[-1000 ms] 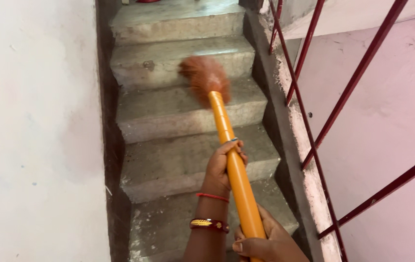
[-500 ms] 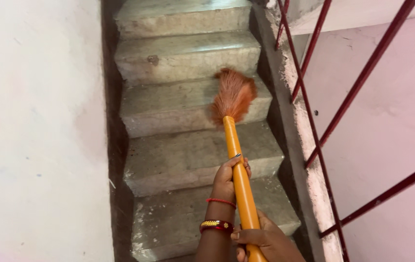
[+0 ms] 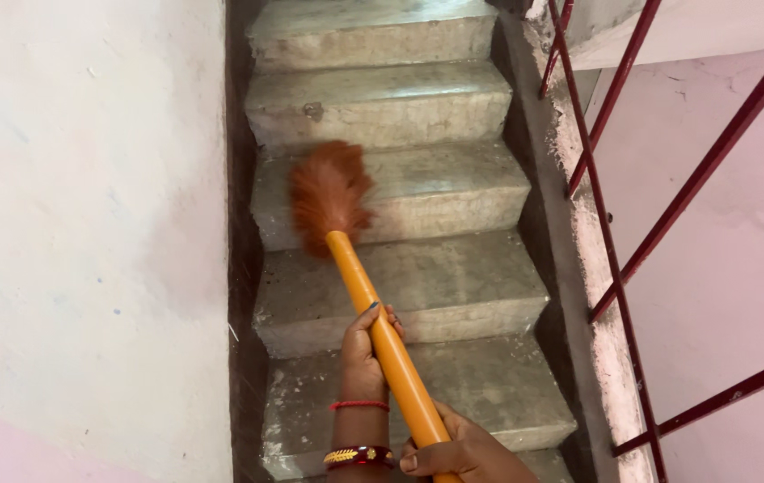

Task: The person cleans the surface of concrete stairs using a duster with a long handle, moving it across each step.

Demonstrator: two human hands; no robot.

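Soft, even daylight fills the stairwell, brightest on the far steps [image 3: 373, 27], which show pale glare. A dark shadow runs along the left wall's [image 3: 87, 224] foot. The broom head [image 3: 328, 192] is motion-blurred; everything else stays sharp.

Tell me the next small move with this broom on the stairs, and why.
Probably drag the broom head rightward along its step. Both hands, left hand and right hand, grip the orange handle, and the bristles sit at that step's left end, near the wall.
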